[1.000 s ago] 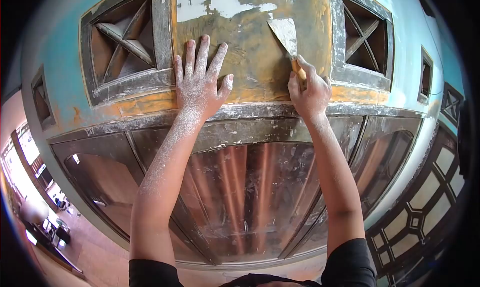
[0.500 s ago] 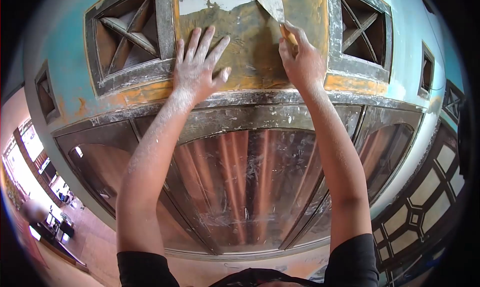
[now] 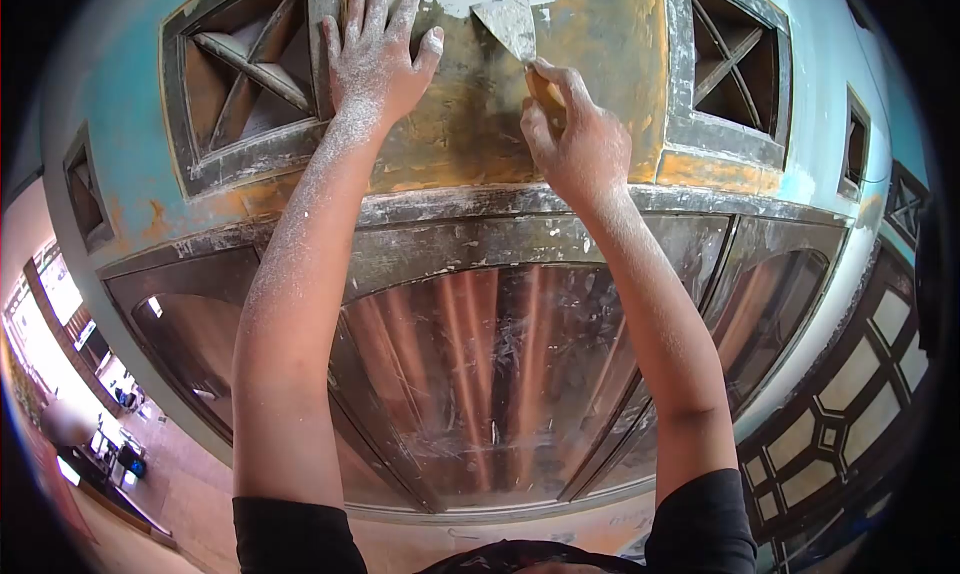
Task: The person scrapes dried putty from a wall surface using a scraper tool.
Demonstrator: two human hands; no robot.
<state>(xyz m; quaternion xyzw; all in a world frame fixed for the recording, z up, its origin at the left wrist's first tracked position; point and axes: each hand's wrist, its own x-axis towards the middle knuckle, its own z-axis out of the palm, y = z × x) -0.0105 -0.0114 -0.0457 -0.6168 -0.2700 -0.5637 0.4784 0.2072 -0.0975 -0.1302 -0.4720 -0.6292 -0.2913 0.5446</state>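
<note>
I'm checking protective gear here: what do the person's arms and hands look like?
The left hand and right hand are bare: no gloves, rings or watch in view. White dust thickly coats the left hand and forearm; the right has only a light dusting. Short black sleeves cover the upper arms.

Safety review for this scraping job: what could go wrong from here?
1. The scraper blade sits close to the left hand pressed flat on the panel; a sideways slip could nick the thumb.
2. The right hand grips the handle with the arm stretched up; a dropped scraper could hit the window glass below.
3. White dust coats the left forearm; more may fall toward the face.
</note>
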